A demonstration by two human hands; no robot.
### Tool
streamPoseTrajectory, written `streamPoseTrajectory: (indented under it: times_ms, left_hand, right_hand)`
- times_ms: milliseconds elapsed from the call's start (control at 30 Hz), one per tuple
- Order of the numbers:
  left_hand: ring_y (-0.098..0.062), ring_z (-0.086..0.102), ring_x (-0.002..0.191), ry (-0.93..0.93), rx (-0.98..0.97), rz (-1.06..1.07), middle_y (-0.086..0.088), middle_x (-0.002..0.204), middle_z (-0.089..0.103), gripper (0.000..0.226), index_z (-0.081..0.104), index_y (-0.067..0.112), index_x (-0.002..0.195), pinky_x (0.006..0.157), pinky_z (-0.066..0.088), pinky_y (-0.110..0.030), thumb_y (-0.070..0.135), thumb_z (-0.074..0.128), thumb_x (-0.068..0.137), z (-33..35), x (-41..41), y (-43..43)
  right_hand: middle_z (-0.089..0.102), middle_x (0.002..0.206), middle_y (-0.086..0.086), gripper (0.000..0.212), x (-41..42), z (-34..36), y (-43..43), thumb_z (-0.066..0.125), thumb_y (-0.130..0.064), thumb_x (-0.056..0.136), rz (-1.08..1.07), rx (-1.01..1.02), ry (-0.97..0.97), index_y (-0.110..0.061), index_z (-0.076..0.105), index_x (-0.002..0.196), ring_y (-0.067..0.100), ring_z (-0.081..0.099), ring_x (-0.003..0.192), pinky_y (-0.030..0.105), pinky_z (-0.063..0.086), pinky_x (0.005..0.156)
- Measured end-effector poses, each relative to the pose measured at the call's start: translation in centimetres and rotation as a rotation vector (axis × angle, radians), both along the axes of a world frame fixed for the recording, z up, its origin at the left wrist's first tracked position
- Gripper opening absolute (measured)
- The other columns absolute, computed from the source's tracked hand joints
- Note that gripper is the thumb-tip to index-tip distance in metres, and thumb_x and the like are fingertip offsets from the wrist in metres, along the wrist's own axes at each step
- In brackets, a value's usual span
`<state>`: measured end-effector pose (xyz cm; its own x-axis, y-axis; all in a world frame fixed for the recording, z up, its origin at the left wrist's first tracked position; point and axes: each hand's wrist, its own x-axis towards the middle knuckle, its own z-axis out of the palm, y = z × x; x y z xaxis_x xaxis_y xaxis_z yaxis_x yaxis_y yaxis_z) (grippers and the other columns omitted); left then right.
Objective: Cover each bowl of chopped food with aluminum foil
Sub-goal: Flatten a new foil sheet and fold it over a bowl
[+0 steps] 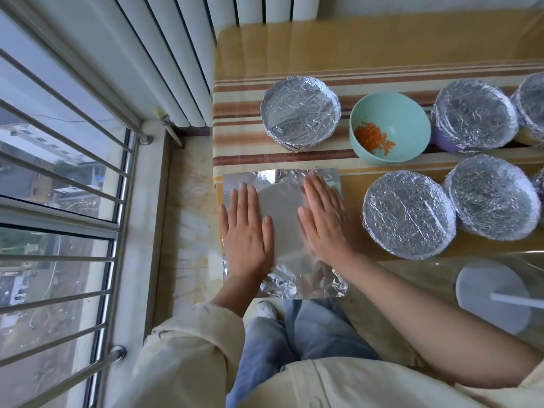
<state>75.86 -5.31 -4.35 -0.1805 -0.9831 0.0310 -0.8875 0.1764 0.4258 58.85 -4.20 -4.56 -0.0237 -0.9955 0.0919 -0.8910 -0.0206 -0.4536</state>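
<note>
A: So, whereabouts of the foil sheet [282, 213] right now?

B: Flat at the near left corner of the surface [294, 54], hanging a bit over the near edge. Pinned under left hand [247, 231] and right hand [323, 222], palms down, fingers [243, 198] straight and close together, not pinching anything.

A: And the bowl left to do?

B: Only one uncovered by the look of it: teal bowl [403, 116] with chopped carrot [371, 136], beyond the sheet and off to the right, toward the far edge. Closer to the right hand. Foil-wrapped bowls [300, 113] on either side of it. Probably a lift and a carry away and rightward, lol.
</note>
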Motion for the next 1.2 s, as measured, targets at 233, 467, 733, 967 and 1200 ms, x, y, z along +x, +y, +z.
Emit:
streamPoseTrajectory:
  times_ms: [233, 467, 733, 967, 1200]
  left_hand:
    - [-0.028, 0.010, 0.152, 0.004, 0.012, -0.070, -0.015, 0.162, 0.018, 0.075, 0.025, 0.001, 0.153, 0.121, 0.014, -0.052, 0.049, 0.003, 0.100, -0.4, -0.3, 2.8]
    - [-0.030, 0.008, 0.152, -0.038, 0.007, -0.082, -0.017, 0.162, 0.015, 0.075, 0.023, 0.001, 0.153, 0.121, 0.011, -0.054, 0.050, 0.004, 0.100, -0.3, 0.1, 2.8]
    - [-0.035, 0.012, 0.151, -0.020, 0.021, -0.074, -0.023, 0.160, 0.017, 0.078, 0.026, -0.002, 0.152, 0.120, 0.013, -0.051, 0.051, 0.002, 0.100, 0.1, -0.7, 1.9]
    - [-0.035, 0.021, 0.149, 0.005, 0.017, -0.080, -0.023, 0.158, 0.024, 0.076, 0.029, -0.004, 0.150, 0.121, 0.018, -0.046, 0.050, 0.008, 0.100, -1.0, -0.3, 1.6]
    - [-0.033, 0.012, 0.151, 0.034, -0.029, 0.000, -0.021, 0.160, 0.020, 0.069, 0.030, -0.001, 0.150, 0.122, 0.010, -0.048, 0.044, 0.022, 0.099, 0.0, 0.0, 2.2]
  right_hand:
    - [0.024, 0.157, 0.012, 0.058, 1.4, 0.0, 2.3, 0.021, -0.037, 0.103, -0.036, -0.011, 0.027, -0.003, 0.030, 0.148, 0.022, 0.018, 0.146, 0.046, 0.023, 0.116]
    - [0.029, 0.155, 0.009, 0.063, 1.2, 0.3, 1.8, 0.016, -0.044, 0.101, -0.042, 0.028, 0.106, -0.005, 0.030, 0.149, 0.021, 0.025, 0.144, 0.041, 0.022, 0.116]
    - [0.029, 0.156, 0.007, 0.055, 1.1, 1.1, -2.8, 0.022, -0.037, 0.101, 0.253, 0.010, 0.162, -0.012, 0.034, 0.148, 0.021, 0.023, 0.145, 0.040, 0.014, 0.118]
    - [0.039, 0.151, 0.002, 0.057, 1.1, 0.0, -2.6, 0.020, -0.042, 0.101, 0.215, 0.065, 0.231, -0.014, 0.032, 0.149, 0.019, 0.034, 0.138, 0.033, 0.018, 0.115]
    - [0.032, 0.154, 0.005, 0.053, 0.2, 0.8, -3.0, 0.027, -0.036, 0.101, 0.169, -0.065, -0.022, -0.011, 0.034, 0.148, 0.018, 0.026, 0.143, 0.037, 0.020, 0.117]
